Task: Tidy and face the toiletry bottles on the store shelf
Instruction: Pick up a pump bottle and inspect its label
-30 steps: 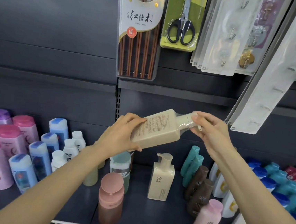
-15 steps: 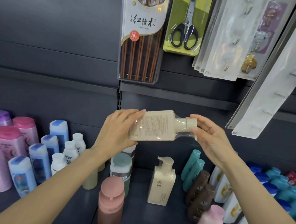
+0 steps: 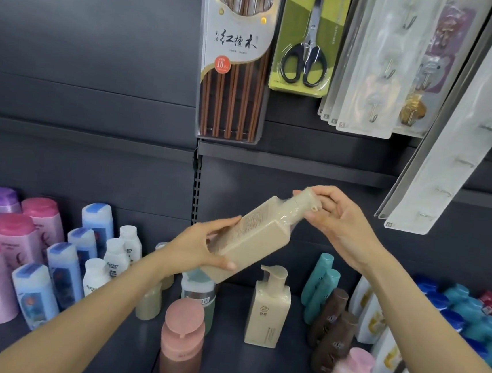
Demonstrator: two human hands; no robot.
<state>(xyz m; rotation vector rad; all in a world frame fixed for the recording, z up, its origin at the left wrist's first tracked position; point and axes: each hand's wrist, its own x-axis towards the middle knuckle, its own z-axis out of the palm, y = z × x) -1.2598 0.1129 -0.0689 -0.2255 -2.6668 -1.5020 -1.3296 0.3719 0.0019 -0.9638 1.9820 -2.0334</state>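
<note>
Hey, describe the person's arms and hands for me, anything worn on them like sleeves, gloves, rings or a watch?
Both forearms are bare as far as the frame shows, with no sleeve in view. The left hand and right hand wear no gloves. No watch or bracelet shows at either wrist, and no rings show on the visible fingers. Nails look short and unpainted, though the picture is soft.

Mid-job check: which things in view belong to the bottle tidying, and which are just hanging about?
Job:
- beige pump bottle, tilted, held by left hand and right hand
- matching beige bottle upright on the shelf
- pink bottles, blue bottles, brown bottles

Not the job:
- chopsticks pack
- scissors pack
- hook packs
</note>
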